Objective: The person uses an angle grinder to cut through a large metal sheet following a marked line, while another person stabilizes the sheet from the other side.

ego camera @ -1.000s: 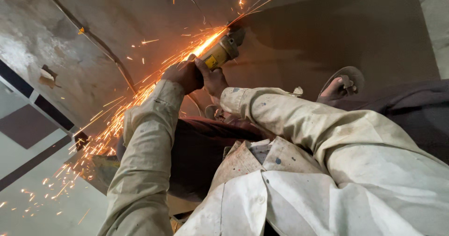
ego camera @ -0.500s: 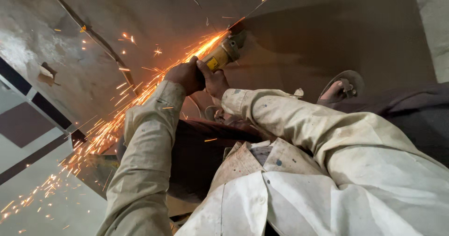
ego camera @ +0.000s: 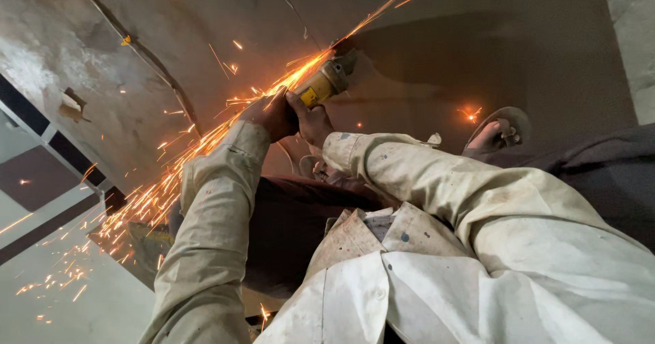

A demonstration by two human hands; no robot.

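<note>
My left hand (ego camera: 268, 115) and my right hand (ego camera: 312, 122) both grip a yellow angle grinder (ego camera: 326, 81). Its disc end presses on a dark metal sheet (ego camera: 477, 51) lying on the floor. A dense stream of orange sparks (ego camera: 170, 180) shoots from the contact point toward the lower left, and a few streaks fly to the upper right. Cream, paint-flecked sleeves (ego camera: 211, 235) cover both arms. The disc itself is hidden by glare and the grinder body.
My foot in a sandal (ego camera: 497, 131) rests on the sheet at right, and my dark-trousered knee (ego camera: 293, 221) is between my arms. A dark cable or seam (ego camera: 153, 68) runs across the grey floor. Tiled flooring (ego camera: 41, 180) lies at left.
Both hands and the grinder stay almost in place, drifting slightly lower in the view. The spark stream keeps flying to the lower left, with new streaks at upper right.
</note>
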